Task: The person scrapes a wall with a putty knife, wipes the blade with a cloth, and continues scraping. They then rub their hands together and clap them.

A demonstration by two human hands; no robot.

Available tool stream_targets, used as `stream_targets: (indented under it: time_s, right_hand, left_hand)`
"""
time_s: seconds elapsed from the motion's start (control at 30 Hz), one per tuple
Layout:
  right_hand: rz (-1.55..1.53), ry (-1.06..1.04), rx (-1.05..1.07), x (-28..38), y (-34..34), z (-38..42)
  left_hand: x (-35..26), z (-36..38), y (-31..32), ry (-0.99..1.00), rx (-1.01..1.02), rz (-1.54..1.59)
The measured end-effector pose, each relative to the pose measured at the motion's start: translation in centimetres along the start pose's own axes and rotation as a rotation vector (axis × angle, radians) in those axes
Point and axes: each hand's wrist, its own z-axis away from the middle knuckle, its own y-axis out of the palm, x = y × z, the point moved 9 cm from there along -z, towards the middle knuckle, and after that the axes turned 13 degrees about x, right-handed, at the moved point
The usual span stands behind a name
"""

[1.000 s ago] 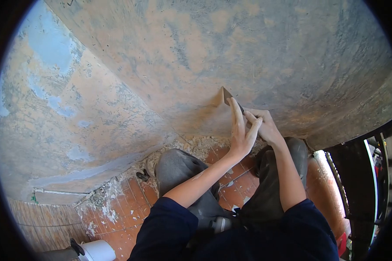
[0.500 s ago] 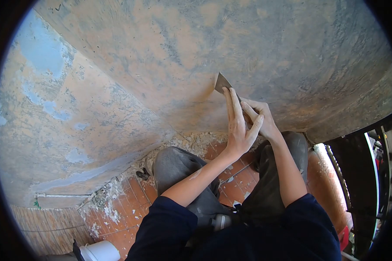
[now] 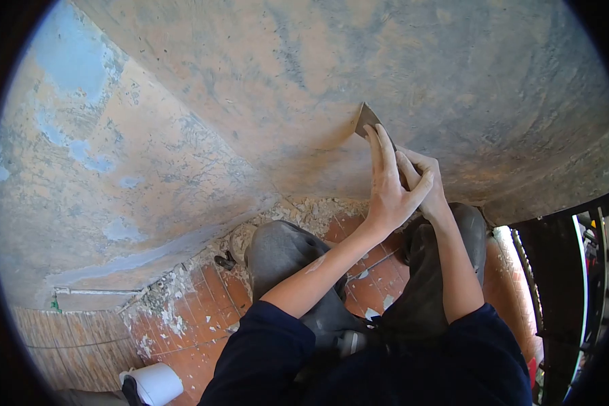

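Observation:
A flat metal scraper (image 3: 367,120) has its wide blade against the mottled wall (image 3: 291,81) in front of me. My left hand (image 3: 390,189) presses on the scraper, its fingers stretched along the back of the blade. Wrapped round the handle, just to the right, is my right hand (image 3: 426,177). The two hands touch, and the handle is mostly hidden between them. Pale dust coats the fingers.
Plaster flakes (image 3: 176,298) lie on the red tiled floor (image 3: 213,304) along the wall's foot. A white bucket (image 3: 157,384) stands at the lower left, near a reed mat (image 3: 74,345). My bent knees are below my hands. A dark slatted structure (image 3: 561,284) is on the right.
Both hands and the scraper have moved together a little to the right and slightly upward along the wall. The grip on the scraper looks the same.

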Motion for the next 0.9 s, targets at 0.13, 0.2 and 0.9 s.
stream_targets:
  time_s: [0.13,0.2,0.9]
  right_hand:
    - [0.131,-0.177,-0.077,0.3,-0.4,0.4]
    - [0.018,-0.24,-0.055,-0.1,-0.2,0.2]
    - [-0.362,-0.347,0.012,-4.3,2.3,0.1]
  left_hand:
    - [0.1,0.0,0.6,-0.03,-0.038,-0.108]
    - [0.3,-0.1,1.1,-0.032,-0.04,-0.098]
    - [1.0,0.1,1.5,-0.008,-0.049,-0.309]
